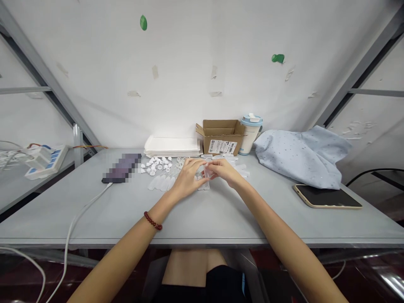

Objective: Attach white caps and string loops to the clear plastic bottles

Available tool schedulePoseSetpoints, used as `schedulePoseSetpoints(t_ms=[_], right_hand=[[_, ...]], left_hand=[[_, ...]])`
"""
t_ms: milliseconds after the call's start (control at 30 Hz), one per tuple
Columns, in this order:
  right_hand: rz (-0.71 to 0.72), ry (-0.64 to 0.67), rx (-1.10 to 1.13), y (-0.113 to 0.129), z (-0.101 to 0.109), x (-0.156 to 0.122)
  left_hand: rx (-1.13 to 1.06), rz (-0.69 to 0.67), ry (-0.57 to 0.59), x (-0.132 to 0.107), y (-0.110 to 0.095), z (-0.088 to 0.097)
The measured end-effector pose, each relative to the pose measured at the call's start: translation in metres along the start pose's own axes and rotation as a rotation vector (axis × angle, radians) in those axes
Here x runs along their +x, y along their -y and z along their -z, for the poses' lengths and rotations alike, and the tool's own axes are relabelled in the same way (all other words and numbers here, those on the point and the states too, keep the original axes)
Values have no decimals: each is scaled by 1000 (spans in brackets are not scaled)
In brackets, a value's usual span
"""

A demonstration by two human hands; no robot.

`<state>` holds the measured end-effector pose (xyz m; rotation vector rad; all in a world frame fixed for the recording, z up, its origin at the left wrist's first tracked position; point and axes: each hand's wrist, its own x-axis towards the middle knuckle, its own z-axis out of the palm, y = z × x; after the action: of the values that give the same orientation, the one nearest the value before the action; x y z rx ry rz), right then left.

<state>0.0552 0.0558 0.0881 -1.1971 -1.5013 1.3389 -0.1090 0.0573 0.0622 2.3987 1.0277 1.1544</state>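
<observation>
Over the middle of the table, my left hand (188, 176) and my right hand (224, 170) meet around a small translucent plastic piece (207, 171). The fingertips and thumbs of both hands close on it; its exact kind is hard to make out. More flat translucent pieces (162, 183) lie in a row beside my left hand, partly covered by it. Others (241, 168) are scattered just beyond my right hand. Several small white plastic caps (154, 165) sit loose to the left, and a tangle of thin white cords (181, 161) lies behind my left fingers.
Along the wall stand a white stack (172, 146), an open cardboard box (223, 138) and a lidded cup (250, 136). A light blue cloth (296, 153) and a phone (328, 198) lie right. At left are a cabled phone (123, 169) and a power strip (52, 162).
</observation>
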Motion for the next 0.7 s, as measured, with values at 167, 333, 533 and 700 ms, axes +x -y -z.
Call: schedulePoseSetpoints(t_ms=[167, 333, 533, 700], right_hand=[[-88, 75, -196, 1, 12, 0], [-124, 94, -259, 3, 16, -2], [-147, 127, -284, 0, 21, -1], [-215, 159, -379, 3, 20, -2]], left_hand=[[-4, 24, 50, -2, -3, -6], [-5, 41, 90, -2, -7, -9], [22, 63, 131, -2, -9, -11], [92, 60, 205, -4, -11, -13]])
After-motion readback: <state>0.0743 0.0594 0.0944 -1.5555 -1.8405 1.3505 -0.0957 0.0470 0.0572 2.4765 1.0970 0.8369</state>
